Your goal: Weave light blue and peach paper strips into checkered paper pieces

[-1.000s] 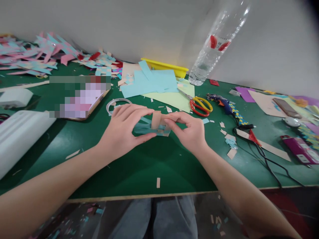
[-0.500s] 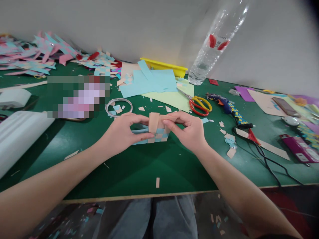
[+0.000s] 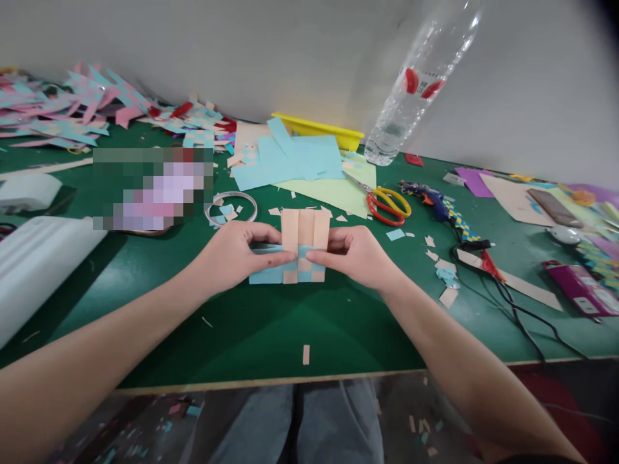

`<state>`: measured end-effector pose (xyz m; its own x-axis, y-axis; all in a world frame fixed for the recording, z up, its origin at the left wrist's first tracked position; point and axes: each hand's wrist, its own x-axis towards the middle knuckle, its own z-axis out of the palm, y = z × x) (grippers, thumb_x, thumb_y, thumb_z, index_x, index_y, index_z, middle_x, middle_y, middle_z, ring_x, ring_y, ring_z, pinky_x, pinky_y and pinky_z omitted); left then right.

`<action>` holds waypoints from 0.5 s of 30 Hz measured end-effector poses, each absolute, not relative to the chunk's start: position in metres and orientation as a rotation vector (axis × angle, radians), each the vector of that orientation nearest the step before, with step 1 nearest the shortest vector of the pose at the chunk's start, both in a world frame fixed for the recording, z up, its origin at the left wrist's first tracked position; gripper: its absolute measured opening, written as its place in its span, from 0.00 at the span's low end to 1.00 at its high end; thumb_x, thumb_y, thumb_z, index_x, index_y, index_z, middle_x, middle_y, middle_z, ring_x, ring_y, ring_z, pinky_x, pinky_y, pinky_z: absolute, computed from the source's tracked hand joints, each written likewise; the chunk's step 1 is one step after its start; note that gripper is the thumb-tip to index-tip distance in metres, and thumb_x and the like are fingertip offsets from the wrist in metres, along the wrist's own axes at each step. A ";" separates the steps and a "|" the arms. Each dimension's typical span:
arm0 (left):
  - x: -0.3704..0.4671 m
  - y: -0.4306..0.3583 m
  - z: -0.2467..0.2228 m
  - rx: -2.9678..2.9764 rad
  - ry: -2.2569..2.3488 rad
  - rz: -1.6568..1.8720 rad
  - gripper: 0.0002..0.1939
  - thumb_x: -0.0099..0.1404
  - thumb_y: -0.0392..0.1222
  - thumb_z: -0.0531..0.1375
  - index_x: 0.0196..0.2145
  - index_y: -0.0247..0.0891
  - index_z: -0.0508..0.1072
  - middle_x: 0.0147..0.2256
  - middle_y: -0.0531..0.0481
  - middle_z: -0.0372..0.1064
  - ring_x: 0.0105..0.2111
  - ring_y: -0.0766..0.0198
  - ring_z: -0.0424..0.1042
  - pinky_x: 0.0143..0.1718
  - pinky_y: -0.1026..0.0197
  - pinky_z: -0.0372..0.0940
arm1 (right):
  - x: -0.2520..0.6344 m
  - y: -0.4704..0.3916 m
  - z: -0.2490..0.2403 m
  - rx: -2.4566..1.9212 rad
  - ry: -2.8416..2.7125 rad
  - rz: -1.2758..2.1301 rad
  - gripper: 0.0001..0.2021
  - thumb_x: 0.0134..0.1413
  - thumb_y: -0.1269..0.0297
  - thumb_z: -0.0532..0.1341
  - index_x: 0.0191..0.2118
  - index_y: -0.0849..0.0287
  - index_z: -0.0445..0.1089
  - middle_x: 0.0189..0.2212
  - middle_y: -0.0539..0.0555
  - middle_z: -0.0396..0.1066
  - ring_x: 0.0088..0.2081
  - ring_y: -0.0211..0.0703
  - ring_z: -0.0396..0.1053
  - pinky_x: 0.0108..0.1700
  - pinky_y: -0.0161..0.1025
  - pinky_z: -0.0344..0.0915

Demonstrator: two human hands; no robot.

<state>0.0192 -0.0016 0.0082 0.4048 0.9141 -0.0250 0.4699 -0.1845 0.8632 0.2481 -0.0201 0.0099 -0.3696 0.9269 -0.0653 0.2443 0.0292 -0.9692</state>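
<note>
Between my hands is a piece of woven paper strips (image 3: 305, 231), with blue strips running crosswise and peach strips standing upright. My left hand (image 3: 242, 254) pinches its left part, thumb in front and fingers behind. On the right side, my right hand (image 3: 355, 256) grips it the same way, its thumb pressed on the weave near the middle. Blue strip ends (image 3: 265, 276) stick out to the left under my left hand. The fingers behind the paper are partly hidden.
Scissors (image 3: 388, 205) with red and yellow handles lie behind my right hand. A tape ring (image 3: 207, 209), blue paper sheets (image 3: 309, 158), a yellow tray (image 3: 355, 140) and a plastic bottle (image 3: 401, 96) stand farther back. Cords and paper scraps (image 3: 449, 296) lie at right.
The peach strips, folded over and held by my right fingers before, now stand upright and spread side by side. My right hand has moved slightly down and left onto the weave.
</note>
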 end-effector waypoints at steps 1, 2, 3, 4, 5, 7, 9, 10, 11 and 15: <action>0.019 -0.002 0.008 1.804 1.185 0.659 0.16 0.53 0.55 0.69 0.32 0.40 0.80 0.31 0.52 0.77 0.31 0.63 0.73 0.30 0.65 0.64 | 0.248 -0.020 0.009 -1.205 -1.690 1.370 0.15 0.49 0.57 0.70 0.41 0.59 0.79 0.38 0.54 0.81 0.40 0.48 0.79 0.39 0.40 0.75; 0.019 -0.001 0.008 1.803 1.173 0.657 0.16 0.53 0.54 0.70 0.31 0.40 0.80 0.31 0.53 0.77 0.30 0.64 0.73 0.30 0.65 0.64 | 0.248 -0.020 0.008 -1.209 -1.701 1.357 0.14 0.50 0.57 0.69 0.41 0.59 0.79 0.37 0.54 0.81 0.40 0.48 0.79 0.39 0.41 0.75; 0.019 -0.001 0.008 1.802 1.166 0.652 0.15 0.53 0.54 0.70 0.31 0.40 0.80 0.30 0.53 0.77 0.30 0.65 0.72 0.30 0.66 0.64 | 0.249 -0.020 0.008 -1.216 -1.710 1.340 0.13 0.50 0.57 0.69 0.41 0.59 0.79 0.37 0.54 0.81 0.40 0.48 0.79 0.39 0.41 0.75; 0.019 -0.001 0.008 1.801 1.165 0.645 0.15 0.53 0.54 0.70 0.31 0.40 0.79 0.30 0.54 0.77 0.29 0.66 0.72 0.30 0.66 0.64 | 0.249 -0.020 0.007 -1.228 -1.720 1.318 0.13 0.51 0.57 0.69 0.40 0.59 0.79 0.37 0.54 0.81 0.40 0.48 0.79 0.39 0.41 0.75; 0.019 -0.001 0.008 1.799 1.173 0.638 0.14 0.53 0.54 0.70 0.30 0.40 0.79 0.29 0.54 0.76 0.29 0.66 0.71 0.29 0.66 0.64 | 0.249 -0.020 0.007 -1.246 -1.731 1.296 0.13 0.51 0.56 0.68 0.40 0.59 0.79 0.37 0.54 0.81 0.40 0.49 0.79 0.39 0.42 0.74; 0.018 0.000 0.007 1.790 1.192 0.629 0.15 0.52 0.54 0.70 0.31 0.41 0.80 0.30 0.54 0.77 0.29 0.66 0.72 0.29 0.66 0.64 | 0.250 -0.019 0.008 -1.280 -1.747 1.255 0.14 0.52 0.56 0.68 0.40 0.59 0.79 0.37 0.55 0.81 0.39 0.50 0.79 0.37 0.42 0.74; 0.017 0.002 0.007 1.783 1.205 0.609 0.16 0.52 0.54 0.70 0.33 0.42 0.80 0.32 0.54 0.78 0.30 0.65 0.72 0.30 0.66 0.64 | 0.251 -0.018 0.009 -1.297 -1.749 1.238 0.14 0.52 0.55 0.68 0.41 0.59 0.79 0.37 0.55 0.81 0.40 0.51 0.79 0.37 0.42 0.73; 0.016 0.003 0.006 1.784 1.211 0.596 0.16 0.51 0.55 0.70 0.33 0.42 0.80 0.33 0.54 0.78 0.30 0.64 0.72 0.30 0.66 0.64 | 0.251 -0.018 0.009 -1.299 -1.744 1.239 0.14 0.52 0.56 0.68 0.41 0.59 0.79 0.37 0.55 0.81 0.40 0.51 0.79 0.37 0.42 0.73; 0.016 0.004 0.006 1.787 1.219 0.584 0.17 0.51 0.55 0.70 0.34 0.42 0.80 0.32 0.53 0.77 0.29 0.65 0.71 0.28 0.66 0.63 | 0.251 -0.018 0.009 -1.300 -1.736 1.242 0.14 0.52 0.56 0.68 0.41 0.59 0.79 0.37 0.55 0.81 0.40 0.51 0.79 0.38 0.42 0.74; 0.014 0.006 0.005 1.804 1.253 0.537 0.20 0.52 0.59 0.68 0.32 0.40 0.79 0.26 0.53 0.74 0.23 0.67 0.66 0.23 0.65 0.58 | 0.251 -0.018 0.008 -1.316 -1.712 1.244 0.14 0.51 0.55 0.68 0.41 0.58 0.79 0.37 0.55 0.81 0.41 0.51 0.79 0.39 0.43 0.74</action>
<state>0.0143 0.0055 0.0054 0.4053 0.9067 -0.1171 0.5401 -0.1341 0.8308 0.2513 -0.0184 0.0084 -0.2955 0.9536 -0.0580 0.3495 0.0515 -0.9355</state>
